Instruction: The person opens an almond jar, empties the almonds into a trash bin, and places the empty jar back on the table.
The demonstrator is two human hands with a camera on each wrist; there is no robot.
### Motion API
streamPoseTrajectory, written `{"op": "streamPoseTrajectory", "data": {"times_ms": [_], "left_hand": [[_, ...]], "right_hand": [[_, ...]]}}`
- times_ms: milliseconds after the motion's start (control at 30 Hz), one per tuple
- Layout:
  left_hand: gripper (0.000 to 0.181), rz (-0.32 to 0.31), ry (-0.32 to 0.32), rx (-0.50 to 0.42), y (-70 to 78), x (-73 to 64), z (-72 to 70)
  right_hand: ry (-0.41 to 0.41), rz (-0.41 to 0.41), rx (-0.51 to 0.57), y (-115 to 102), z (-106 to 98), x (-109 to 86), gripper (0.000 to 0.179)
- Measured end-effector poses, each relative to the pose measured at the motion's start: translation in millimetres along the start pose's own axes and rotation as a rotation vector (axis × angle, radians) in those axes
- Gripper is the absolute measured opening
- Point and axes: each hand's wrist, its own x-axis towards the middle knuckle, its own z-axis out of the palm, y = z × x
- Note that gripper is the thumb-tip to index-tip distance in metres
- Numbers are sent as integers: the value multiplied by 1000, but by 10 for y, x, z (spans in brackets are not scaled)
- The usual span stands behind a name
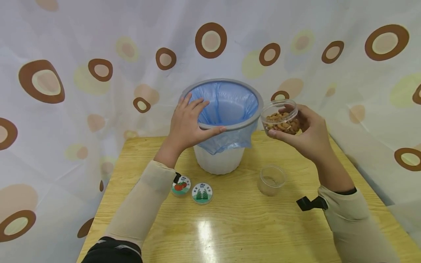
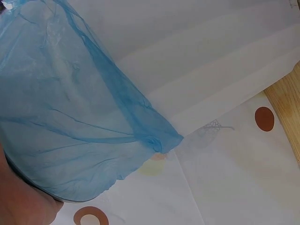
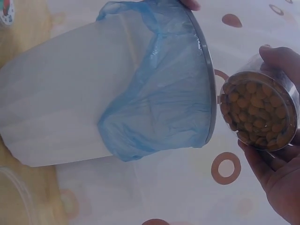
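A white bin [image 1: 218, 160] stands at the table's back, lined with a blue plastic bag [image 1: 227, 102] folded over its grey rim [image 1: 260, 106]. My left hand [image 1: 187, 124] touches the rim's near left side, fingers spread over the opening and thumb stretched along the front. Just right of the rim, my right hand [image 1: 312, 131] grips a clear plastic jar of almonds [image 1: 283, 122], tilted slightly toward the bin. Through the jar's base in the right wrist view, the almonds [image 3: 258, 110] look densely packed. The left wrist view catches only part of my left hand [image 2: 23, 197].
On the wooden table [image 1: 236, 226], a clear round plastic container [image 1: 271, 180] sits below my right hand. Near my left wrist are two round tops, one with a tomato picture [image 1: 181, 186], one with green hands [image 1: 202, 193]. A patterned curtain [image 1: 138, 29] hangs behind.
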Motion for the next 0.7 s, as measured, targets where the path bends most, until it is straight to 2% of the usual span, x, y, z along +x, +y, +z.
{"op": "streamPoseTrajectory", "data": {"times_ms": [100, 333, 700], "left_hand": [[133, -1, -4, -1, 2, 6, -3], [130, 11, 4, 1, -4, -6, 1], [130, 11, 1, 15, 21, 12, -4]], "right_hand": [[-2, 16, -20, -42, -5, 83, 67], [-6, 52, -79, -105, 0, 207, 74], [-14, 57, -167, -210, 36, 392, 76]]}}
